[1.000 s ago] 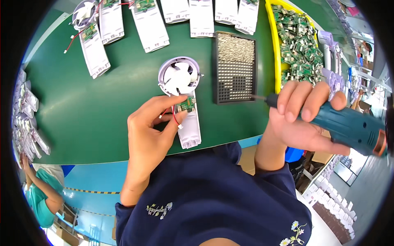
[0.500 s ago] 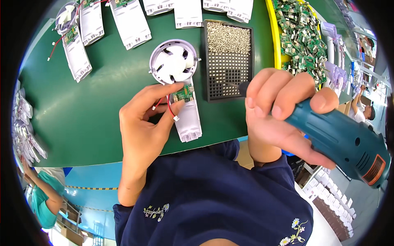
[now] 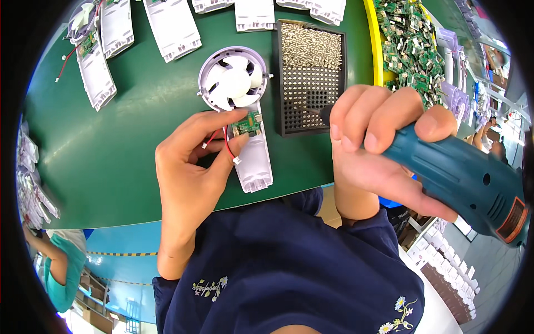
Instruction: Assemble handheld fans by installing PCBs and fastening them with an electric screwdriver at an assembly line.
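My left hand (image 3: 189, 153) pinches a small green circuit board (image 3: 248, 123) between thumb and forefinger. The board lies in the white handle shell (image 3: 256, 167) of a handheld fan, and its red and black leads with white plugs hang by my fingers. Above the shell sits the round fan head with white blades (image 3: 232, 83). My right hand (image 3: 381, 131) is wrapped around a teal electric screwdriver (image 3: 459, 175), whose thin bit points left over the lower holes of a black screw tray (image 3: 280, 94). Whether the bit touches a screw is too small to tell.
Loose silver screws (image 3: 311, 45) are heaped at the tray's far end. Several white shells (image 3: 172, 30) line the far side of the green table (image 3: 139, 139). At the right, a yellow-edged bin (image 3: 374, 44) holds many circuit boards. More shells (image 3: 34, 183) lie far left.
The view has shifted slightly. The screwdriver's nose has moved a little left over the tray. My left hand keeps its pinch on the circuit board.
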Motion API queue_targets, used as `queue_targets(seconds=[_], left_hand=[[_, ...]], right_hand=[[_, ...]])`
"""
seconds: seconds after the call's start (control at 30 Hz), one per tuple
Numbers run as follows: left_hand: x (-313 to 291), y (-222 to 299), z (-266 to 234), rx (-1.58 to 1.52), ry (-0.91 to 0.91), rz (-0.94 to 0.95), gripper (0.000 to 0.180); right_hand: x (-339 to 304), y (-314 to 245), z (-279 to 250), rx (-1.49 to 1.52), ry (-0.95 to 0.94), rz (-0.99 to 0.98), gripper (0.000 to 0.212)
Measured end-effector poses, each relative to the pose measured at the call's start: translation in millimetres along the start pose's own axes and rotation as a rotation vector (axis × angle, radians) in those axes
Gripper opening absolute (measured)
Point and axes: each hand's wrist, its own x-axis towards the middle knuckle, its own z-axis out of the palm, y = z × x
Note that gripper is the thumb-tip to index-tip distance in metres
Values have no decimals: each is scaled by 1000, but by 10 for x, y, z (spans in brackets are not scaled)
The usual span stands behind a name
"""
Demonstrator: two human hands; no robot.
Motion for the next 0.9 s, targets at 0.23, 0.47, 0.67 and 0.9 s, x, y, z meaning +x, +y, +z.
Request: queue_targets(seconds=[0.23,0.47,0.67,0.9], left_hand=[[6,-18,6,-6,3,6,27],[16,-35,55,-20,6,12,27],[26,-83,28,-26,2,49,27],[63,-113,76,-34,-6,91,27]], right_hand=[[6,-22,-54,6,-8,22,89],[-31,-26,94,-55,-34,8,85],[49,-123,194,-66,-26,11,86],[50,-56,470,-55,52,-64,68]])
